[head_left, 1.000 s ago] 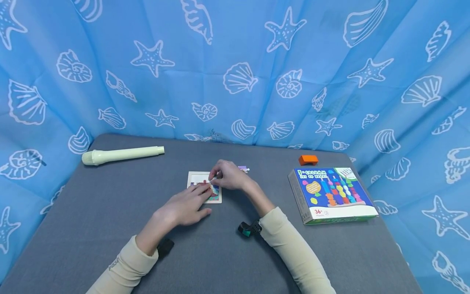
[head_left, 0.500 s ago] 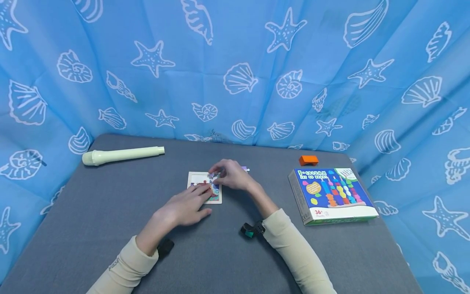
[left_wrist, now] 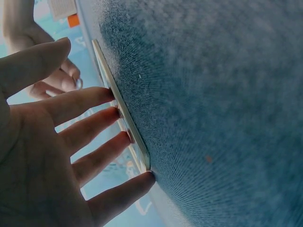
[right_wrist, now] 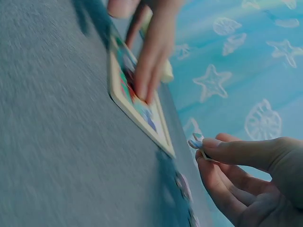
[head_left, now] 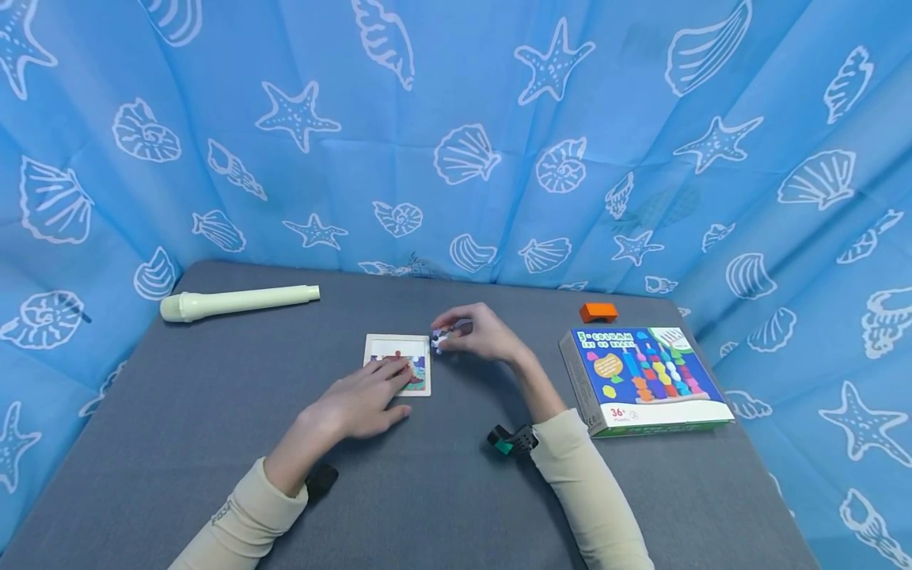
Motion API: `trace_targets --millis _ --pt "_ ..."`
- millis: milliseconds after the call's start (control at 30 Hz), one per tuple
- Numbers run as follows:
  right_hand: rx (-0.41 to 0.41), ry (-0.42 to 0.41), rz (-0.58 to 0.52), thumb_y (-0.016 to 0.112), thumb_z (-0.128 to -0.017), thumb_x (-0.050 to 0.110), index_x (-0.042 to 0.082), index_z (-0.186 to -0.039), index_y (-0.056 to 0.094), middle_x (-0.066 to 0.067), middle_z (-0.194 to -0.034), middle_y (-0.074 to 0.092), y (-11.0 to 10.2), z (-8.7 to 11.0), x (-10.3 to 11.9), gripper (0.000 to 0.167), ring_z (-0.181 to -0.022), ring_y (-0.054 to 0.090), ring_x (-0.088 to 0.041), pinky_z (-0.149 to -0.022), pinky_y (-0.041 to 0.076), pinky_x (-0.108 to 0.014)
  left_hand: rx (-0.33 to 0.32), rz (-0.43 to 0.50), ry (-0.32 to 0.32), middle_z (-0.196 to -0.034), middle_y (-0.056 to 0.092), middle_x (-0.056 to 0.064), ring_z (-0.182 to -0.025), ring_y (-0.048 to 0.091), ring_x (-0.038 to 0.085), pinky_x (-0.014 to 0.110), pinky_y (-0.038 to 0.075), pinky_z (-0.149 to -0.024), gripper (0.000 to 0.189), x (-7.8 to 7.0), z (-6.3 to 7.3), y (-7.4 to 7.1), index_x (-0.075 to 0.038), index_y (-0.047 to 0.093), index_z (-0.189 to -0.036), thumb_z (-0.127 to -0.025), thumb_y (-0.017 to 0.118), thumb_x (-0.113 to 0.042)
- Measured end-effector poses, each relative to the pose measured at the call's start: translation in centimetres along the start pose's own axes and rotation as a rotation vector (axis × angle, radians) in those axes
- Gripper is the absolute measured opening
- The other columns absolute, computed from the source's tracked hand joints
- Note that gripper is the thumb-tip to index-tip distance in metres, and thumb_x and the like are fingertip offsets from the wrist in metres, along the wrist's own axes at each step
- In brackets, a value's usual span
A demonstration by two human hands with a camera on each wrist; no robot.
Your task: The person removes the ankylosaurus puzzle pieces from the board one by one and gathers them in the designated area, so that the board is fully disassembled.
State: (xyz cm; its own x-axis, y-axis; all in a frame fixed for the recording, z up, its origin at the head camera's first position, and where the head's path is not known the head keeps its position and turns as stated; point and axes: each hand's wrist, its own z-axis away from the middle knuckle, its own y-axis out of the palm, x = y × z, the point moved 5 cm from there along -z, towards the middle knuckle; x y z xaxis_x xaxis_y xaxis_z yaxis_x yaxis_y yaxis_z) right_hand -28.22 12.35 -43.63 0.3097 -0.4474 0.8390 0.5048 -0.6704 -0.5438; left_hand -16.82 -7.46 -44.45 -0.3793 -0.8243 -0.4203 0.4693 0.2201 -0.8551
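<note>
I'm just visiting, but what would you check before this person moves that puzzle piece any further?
1. Puzzle board flat on the table: ok.
2. Left hand on the board: ok, fingers resting on it.
3. Puzzle piece held: ok, pinched by the right hand.
4. Piece over the board: not ok, it's off the right side.
5. Space on the board: ok, bare white shows at the far side.
6. Piece turned to fit: cannot tell.

- Microphone (head_left: 240, 302): pale, lying at the desk's far left, head pointing left.
- Box (head_left: 646, 381): flat on the right, colourful beads printed on top.
- Block (head_left: 598, 312): orange, just behind the box.
- Curtain (head_left: 470, 87): blue, white shells and starfish.
- Desk (head_left: 420, 499): grey.
</note>
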Motion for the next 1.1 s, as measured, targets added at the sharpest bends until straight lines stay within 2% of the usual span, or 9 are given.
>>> trace_targets --millis 167,333,567,800,1000,1100 --pt "-0.023 0.039 -0.002 0.081 -0.094 0.0 -0.001 -0.126 0.077 -0.022 -0.12 0.077 -2.0 1.2 -1.3 0.032 -0.099 0.079 -0.026 -0.08 0.062 -0.022 -0.009 0.0 0.01 -0.18 0.031 0.012 -0.168 0.026 0.041 0.065 0.031 -0.132 0.067 -0.1 0.1 -0.1 -0.009 0.039 -0.169 -0.112 0.059 -0.038" --pt "-0.054 0.073 0.008 0.079 -0.096 0.001 0.0 -0.129 0.076 -0.023 -0.126 0.075 -4.4 2.5 -2.6 0.033 -0.103 0.077 -0.028 -0.084 0.059 -0.02 -0.028 -0.001 0.025 -0.179 0.032 0.013 -0.167 0.028 0.042 0.064 0.031 -0.132 0.066 -0.1 0.2 -0.1 -0.007 0.04 -0.168 -0.111 0.06 -0.036" --pt "-0.118 0.175 0.016 0.076 -0.099 0.003 0.001 -0.134 0.074 -0.024 -0.133 0.072 -6.7 4.1 -4.5 0.035 -0.112 0.076 -0.035 -0.087 0.057 -0.02 -0.038 -0.007 0.03 -0.179 0.033 0.014 -0.167 0.029 0.042 0.065 0.033 -0.131 0.066 -0.1 0.2 0.1 -0.006 0.041 -0.167 -0.111 0.06 -0.035" --pt "-0.147 0.257 0.085 0.076 -0.099 0.004 0.005 -0.133 0.076 -0.021 -0.129 0.075 -7.6 4.5 -6.3 0.034 -0.109 0.071 -0.028 -0.093 0.056 -0.03 -0.029 -0.004 0.021 -0.18 0.032 0.013 -0.167 0.028 0.041 0.065 0.032 -0.131 0.066 -0.1 0.3 0.0 -0.007 0.04 -0.168 -0.112 0.06 -0.035" --pt "-0.157 0.235 0.089 0.079 -0.096 0.001 0.0 -0.126 0.078 -0.024 -0.119 0.078 -7.6 4.2 -6.8 0.03 -0.098 0.071 -0.022 -0.082 0.054 -0.02 -0.029 -0.002 0.024 -0.18 0.032 0.013 -0.167 0.027 0.041 0.064 0.032 -0.132 0.066 -0.1 0.3 0.0 -0.007 0.04 -0.168 -0.112 0.06 -0.035" --pt "-0.172 0.225 0.114 0.079 -0.096 0.002 -0.001 -0.124 0.079 -0.024 -0.118 0.078 -7.6 4.1 -6.8 0.028 -0.095 0.069 -0.021 -0.079 0.053 -0.019 -0.019 0.001 0.025 -0.18 0.03 0.013 -0.168 0.027 0.041 0.064 0.031 -0.132 0.067 0.0 0.3 0.0 -0.008 0.039 -0.169 -0.112 0.06 -0.035"
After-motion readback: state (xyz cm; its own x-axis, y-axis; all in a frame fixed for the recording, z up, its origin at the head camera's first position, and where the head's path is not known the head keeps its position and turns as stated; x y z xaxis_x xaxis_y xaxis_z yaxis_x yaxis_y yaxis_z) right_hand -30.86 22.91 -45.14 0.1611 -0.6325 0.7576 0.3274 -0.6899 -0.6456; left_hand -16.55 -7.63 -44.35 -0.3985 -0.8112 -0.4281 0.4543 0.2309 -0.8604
